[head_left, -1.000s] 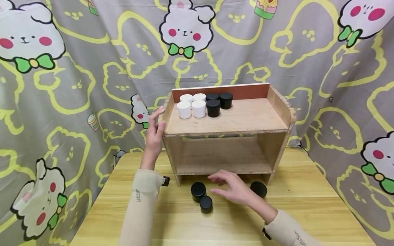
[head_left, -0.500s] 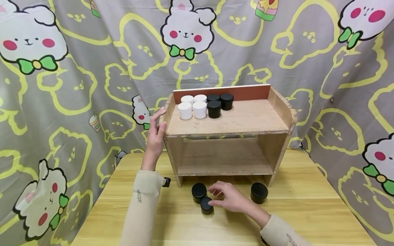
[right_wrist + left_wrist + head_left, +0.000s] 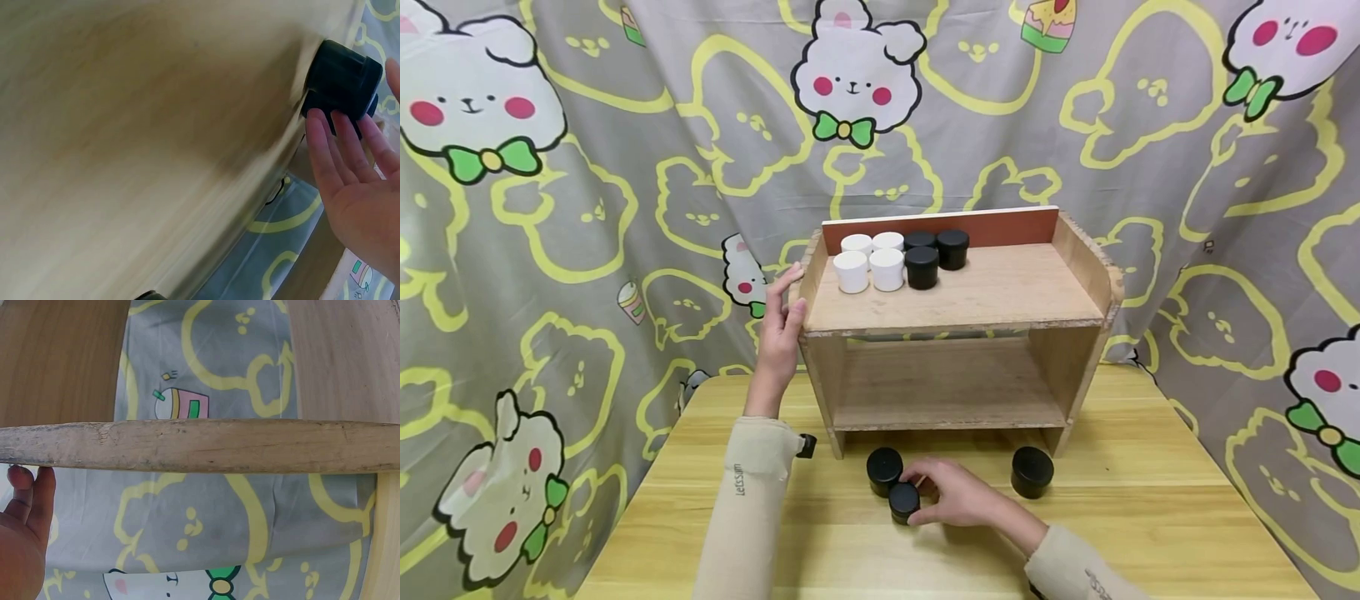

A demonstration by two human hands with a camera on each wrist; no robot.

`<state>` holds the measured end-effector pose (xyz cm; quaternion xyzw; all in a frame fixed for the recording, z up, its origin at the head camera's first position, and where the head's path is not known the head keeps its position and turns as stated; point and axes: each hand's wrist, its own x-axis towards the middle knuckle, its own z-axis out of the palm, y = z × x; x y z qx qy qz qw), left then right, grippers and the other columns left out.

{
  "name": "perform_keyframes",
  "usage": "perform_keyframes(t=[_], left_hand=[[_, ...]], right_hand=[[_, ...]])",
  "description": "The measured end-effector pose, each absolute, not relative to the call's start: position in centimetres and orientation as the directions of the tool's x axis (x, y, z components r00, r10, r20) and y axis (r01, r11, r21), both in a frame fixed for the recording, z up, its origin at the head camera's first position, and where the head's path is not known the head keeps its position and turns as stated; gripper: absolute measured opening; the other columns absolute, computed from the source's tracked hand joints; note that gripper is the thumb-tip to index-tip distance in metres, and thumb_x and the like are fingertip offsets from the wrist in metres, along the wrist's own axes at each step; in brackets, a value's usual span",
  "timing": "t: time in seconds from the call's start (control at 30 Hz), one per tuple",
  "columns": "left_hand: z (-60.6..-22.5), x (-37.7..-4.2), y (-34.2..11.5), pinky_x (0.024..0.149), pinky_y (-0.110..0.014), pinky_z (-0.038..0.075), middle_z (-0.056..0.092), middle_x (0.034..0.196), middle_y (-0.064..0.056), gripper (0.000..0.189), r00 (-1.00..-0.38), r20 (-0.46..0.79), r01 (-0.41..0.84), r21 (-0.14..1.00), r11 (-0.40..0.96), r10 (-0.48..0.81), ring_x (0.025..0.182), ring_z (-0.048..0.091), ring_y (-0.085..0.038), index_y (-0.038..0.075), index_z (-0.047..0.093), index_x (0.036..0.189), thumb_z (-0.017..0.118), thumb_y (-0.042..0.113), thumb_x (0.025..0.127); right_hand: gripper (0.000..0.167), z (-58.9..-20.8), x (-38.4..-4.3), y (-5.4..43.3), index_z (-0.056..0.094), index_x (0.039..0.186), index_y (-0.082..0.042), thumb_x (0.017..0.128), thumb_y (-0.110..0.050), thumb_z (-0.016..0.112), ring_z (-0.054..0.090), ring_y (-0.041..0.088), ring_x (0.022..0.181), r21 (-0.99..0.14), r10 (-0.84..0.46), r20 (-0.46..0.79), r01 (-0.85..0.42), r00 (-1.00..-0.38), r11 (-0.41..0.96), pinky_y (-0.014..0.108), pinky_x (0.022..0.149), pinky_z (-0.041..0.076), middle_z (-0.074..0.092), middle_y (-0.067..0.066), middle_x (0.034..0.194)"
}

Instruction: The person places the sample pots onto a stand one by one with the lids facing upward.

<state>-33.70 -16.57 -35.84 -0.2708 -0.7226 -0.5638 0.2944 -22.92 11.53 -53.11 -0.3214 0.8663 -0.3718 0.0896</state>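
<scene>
My left hand [image 3: 777, 340] rests its fingertips and thumb against the left side panel of a small wooden shelf [image 3: 992, 287]. In the left wrist view, two of its fingertips touch the edge of that panel [image 3: 206, 447]. My right hand [image 3: 961, 495] is at a small black lidded jar [image 3: 904, 502] on the table, fingers behind it and thumb at its front right. The right wrist view shows its fingertips at the black jars, with the thumb a little apart. A bigger black jar [image 3: 884, 470] stands directly behind the small one.
A third black jar [image 3: 1032, 472] stands right of my right hand, near the shelf's right leg. On the top board, several white jars [image 3: 851, 272] and black jars [image 3: 922, 268] stand grouped at the left. A patterned curtain [image 3: 715, 192] surrounds the wooden table [image 3: 1120, 525].
My right hand has moved left and toward me, from beside the two black jars to the small one, thumb and fingers now around its right side. My left hand stays on the shelf's side.
</scene>
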Motion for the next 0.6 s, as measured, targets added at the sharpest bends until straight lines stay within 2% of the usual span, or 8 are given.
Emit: perform_keyframes(t=[0.1,0.23,0.37,0.5,0.6], left_hand=[[-35.76,-33.61,-16.55,0.122,-0.056,0.025,0.034,0.165,-0.016,0.045,-0.687,0.725,0.717,0.662,0.219,0.059,0.156,0.029,-0.030,-0.001,0.039,0.150,0.042,0.001,0.105],[-35.82,-33.51,-16.67,0.122,-0.053,0.027,0.037,0.165,-0.008,0.044,-0.672,0.737,0.731,0.646,0.220,0.067,0.155,0.031,-0.023,0.006,0.042,0.151,0.044,0.007,0.107],[-35.80,-33.53,-16.75,0.121,-0.055,0.028,0.037,0.165,-0.005,0.044,-0.666,0.742,0.739,0.640,0.209,0.078,0.154,0.032,-0.023,0.008,0.042,0.151,0.045,0.009,0.107],[-35.76,-33.52,-16.66,0.120,-0.054,0.029,0.037,0.165,-0.008,0.044,-0.674,0.736,0.731,0.648,0.215,0.071,0.154,0.033,-0.025,0.006,0.042,0.151,0.044,0.007,0.107],[-35.73,-33.55,-16.56,0.121,-0.056,0.028,0.035,0.166,-0.015,0.045,-0.682,0.728,0.721,0.657,0.220,0.062,0.155,0.031,-0.030,0.000,0.039,0.151,0.043,0.002,0.105]], right_hand=[[0.052,-53.32,-23.01,11.29,0.069,0.123,-0.014,0.078,-0.026,0.092,0.067,0.013,0.100,-0.695,-0.625,0.071,-0.488,-0.777,0.528,0.030,0.085,0.056,0.069,-0.003,0.116],[0.047,-53.43,-23.02,11.05,0.068,0.123,-0.015,0.082,-0.024,0.090,0.066,0.010,0.099,-0.704,-0.625,0.049,-0.470,-0.779,0.532,0.029,0.083,0.056,0.069,-0.004,0.114],[0.044,-53.32,-23.03,10.97,0.069,0.122,-0.016,0.083,-0.024,0.088,0.066,0.009,0.097,-0.707,-0.618,0.036,-0.457,-0.785,0.540,0.028,0.081,0.056,0.069,-0.005,0.111],[0.043,-53.26,-23.09,11.00,0.069,0.121,-0.017,0.084,-0.024,0.088,0.065,0.007,0.095,-0.705,-0.618,0.035,-0.458,-0.785,0.541,0.027,0.080,0.055,0.069,-0.006,0.108],[0.041,-53.18,-23.15,11.06,0.069,0.120,-0.017,0.084,-0.024,0.088,0.066,0.008,0.094,-0.717,-0.620,0.045,-0.458,-0.783,0.526,0.027,0.080,0.056,0.070,-0.005,0.106]])
